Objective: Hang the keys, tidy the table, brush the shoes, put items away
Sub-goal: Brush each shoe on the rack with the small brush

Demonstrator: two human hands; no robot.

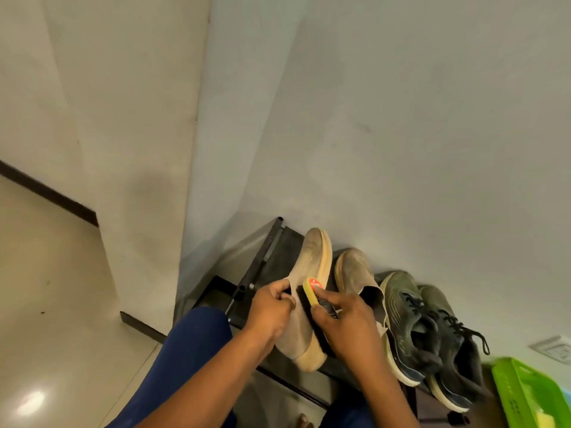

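Left forearm: bare, enters from bottom centre, runs up and slightly right to the wrist.
Left hand [272,307]: back of hand toward camera, fingers curled, thumb and fingers pinching the rim of a tan shoe [304,304]; ring visible on one finger.
Left grip: closed on the shoe opening, holding it tilted.
Right forearm: bare, enters from bottom right of centre, runs up and slightly left.
Right hand [346,322]: knuckles up, fingers wrapped over a brush [312,291], thumb on its near side.
Right grip: closed round the brush, bristles against the shoe's side.
Hands: close together, not touching.
Leg: blue-trousered knee below left forearm.
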